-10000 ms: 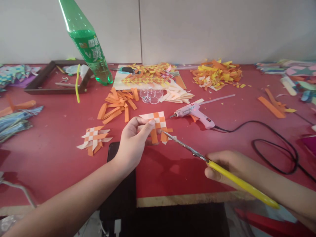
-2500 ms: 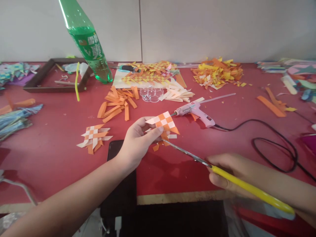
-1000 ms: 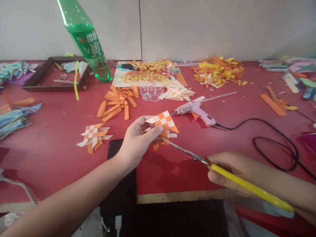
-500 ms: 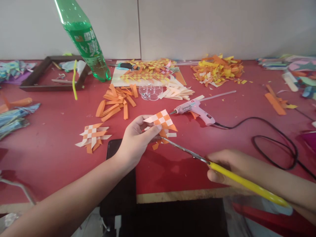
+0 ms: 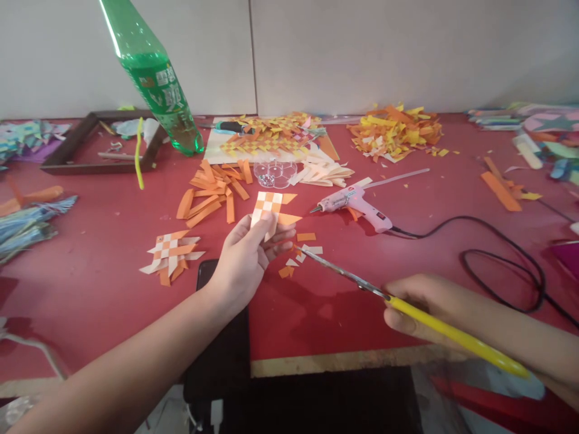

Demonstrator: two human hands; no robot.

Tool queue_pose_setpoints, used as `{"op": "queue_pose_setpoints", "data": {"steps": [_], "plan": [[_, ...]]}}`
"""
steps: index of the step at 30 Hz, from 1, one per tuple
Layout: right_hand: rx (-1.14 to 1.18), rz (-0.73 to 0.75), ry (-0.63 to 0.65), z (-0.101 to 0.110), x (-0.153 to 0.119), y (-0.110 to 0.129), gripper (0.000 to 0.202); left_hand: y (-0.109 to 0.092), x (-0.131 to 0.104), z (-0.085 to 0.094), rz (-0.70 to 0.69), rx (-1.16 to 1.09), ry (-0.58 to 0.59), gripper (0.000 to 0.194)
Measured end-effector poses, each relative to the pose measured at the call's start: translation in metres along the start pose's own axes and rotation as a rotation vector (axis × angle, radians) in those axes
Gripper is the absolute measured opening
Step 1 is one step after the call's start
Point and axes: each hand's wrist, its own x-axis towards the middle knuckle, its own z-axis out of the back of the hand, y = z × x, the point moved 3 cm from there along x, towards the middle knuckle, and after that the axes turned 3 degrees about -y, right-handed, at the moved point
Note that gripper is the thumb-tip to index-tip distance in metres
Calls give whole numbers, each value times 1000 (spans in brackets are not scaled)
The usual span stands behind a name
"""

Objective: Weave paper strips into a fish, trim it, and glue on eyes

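Note:
My left hand (image 5: 246, 253) pinches a woven orange-and-white checkered paper piece (image 5: 268, 207) between thumb and fingers; two orange strip ends stick out to its right. My right hand (image 5: 418, 301) grips yellow-handled scissors (image 5: 447, 331), whose metal blades point left, their tip close to my left fingertips. The blades look closed or nearly so. Under the tip lie several small orange and white paper clippings (image 5: 313, 249). To the left rests another woven paper piece (image 5: 169, 253) with untrimmed strip ends.
A pink glue gun (image 5: 357, 202) lies right of centre, its black cord looping rightward. Orange strips (image 5: 212, 191), a clear dish (image 5: 275, 173), cream strips (image 5: 323, 172) and a yellow-orange paper pile (image 5: 395, 132) sit behind. A green bottle (image 5: 158, 84) stands by a dark frame (image 5: 97, 169).
My left hand has shifted slightly left and turned the woven piece, so its orange ends now point right. It is apart from the blades, and the clippings beneath are more exposed.

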Motion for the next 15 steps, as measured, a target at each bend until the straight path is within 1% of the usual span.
{"op": "queue_pose_setpoints", "data": {"steps": [3, 6, 11, 15], "plan": [[40, -29, 83, -1, 1, 3, 72, -1, -2, -1, 33, 66, 27, 30], [56, -36, 71, 2, 1, 6, 71, -2, -5, -2, 33, 114, 44, 26], [76, -34, 89, 3, 0, 11, 72, -1, -9, -4, 58, 186, 75, 28], [90, -23, 75, 2, 0, 12, 71, 1, -9, -4, 68, 212, 90, 28]]}}
